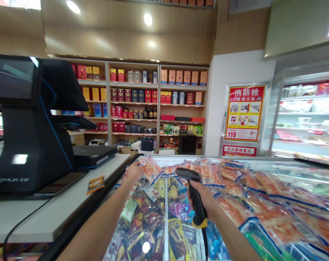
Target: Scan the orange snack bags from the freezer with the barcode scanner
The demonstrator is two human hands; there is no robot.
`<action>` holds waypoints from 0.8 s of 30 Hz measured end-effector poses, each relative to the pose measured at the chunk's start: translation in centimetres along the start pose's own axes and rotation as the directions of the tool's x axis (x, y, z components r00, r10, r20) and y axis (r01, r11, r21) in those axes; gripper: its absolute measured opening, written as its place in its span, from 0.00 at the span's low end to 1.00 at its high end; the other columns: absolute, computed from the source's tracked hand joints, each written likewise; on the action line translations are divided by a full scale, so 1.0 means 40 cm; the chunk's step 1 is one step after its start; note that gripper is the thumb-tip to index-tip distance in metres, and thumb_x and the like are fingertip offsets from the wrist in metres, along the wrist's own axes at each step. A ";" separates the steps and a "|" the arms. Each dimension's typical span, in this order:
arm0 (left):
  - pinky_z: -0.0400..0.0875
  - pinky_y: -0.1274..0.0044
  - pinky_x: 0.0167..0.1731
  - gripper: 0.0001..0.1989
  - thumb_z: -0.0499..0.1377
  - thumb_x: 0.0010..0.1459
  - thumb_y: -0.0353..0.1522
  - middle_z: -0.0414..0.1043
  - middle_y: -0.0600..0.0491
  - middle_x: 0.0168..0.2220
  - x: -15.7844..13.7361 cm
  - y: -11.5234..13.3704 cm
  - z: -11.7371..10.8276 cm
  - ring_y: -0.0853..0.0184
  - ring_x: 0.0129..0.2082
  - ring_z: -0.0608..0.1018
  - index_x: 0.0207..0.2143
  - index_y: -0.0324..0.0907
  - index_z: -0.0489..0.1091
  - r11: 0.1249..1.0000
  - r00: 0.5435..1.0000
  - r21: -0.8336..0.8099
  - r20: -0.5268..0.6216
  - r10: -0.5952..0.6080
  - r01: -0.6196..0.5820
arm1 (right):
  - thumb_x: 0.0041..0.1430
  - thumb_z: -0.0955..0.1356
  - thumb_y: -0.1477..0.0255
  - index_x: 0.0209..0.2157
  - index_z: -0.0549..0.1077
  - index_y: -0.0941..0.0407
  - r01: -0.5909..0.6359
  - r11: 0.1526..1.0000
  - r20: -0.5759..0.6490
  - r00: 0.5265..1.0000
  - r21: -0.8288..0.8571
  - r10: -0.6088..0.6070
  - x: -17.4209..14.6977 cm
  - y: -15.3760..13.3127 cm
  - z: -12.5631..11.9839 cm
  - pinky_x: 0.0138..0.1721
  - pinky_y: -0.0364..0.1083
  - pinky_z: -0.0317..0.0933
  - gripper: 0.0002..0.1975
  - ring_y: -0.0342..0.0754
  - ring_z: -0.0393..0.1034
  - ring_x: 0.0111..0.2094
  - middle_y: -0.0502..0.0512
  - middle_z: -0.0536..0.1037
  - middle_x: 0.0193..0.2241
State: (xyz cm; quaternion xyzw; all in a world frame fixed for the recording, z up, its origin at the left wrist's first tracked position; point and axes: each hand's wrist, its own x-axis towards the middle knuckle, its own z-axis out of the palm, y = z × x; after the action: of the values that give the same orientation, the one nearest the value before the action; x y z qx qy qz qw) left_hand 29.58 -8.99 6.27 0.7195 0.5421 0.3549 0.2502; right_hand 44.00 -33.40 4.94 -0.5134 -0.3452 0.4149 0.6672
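Observation:
My right hand is wrapped around the grip of a black and yellow barcode scanner, its head pointing left and its cable hanging down. With my left hand, stretched far forward, I pinch the edge of a clear plastic food packet with orange contents and a white label. My fingertips are partly hidden at that packet. More packets of the same kind lie in a row beyond the scanner and in a heap to the right. Both hands are above a glass-topped freezer filled with colourful wrapped items.
On the left, a black checkout terminal with a flat scale plate stands on a white counter. A small orange packet lies there. Shelves of boxed bottles line the back wall. A lit fridge stands right.

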 end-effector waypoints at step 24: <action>0.54 0.60 0.44 0.26 0.48 0.50 0.37 0.53 0.36 0.52 0.003 -0.163 -0.038 0.49 0.51 0.57 0.51 0.36 0.51 0.970 0.993 0.227 -0.099 -0.063 0.084 | 0.45 0.63 0.61 0.22 0.64 0.59 -0.075 0.993 -0.107 0.991 0.090 0.084 0.052 0.010 -0.025 0.11 0.38 0.55 0.14 0.38 0.59 0.11 0.48 0.68 0.12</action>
State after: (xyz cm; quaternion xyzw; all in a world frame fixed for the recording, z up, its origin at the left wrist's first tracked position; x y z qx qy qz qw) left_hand 24.47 -7.06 2.40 0.7061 0.6168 0.3123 0.1531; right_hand 45.67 -31.86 4.38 -0.5197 -0.2690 0.4266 0.6896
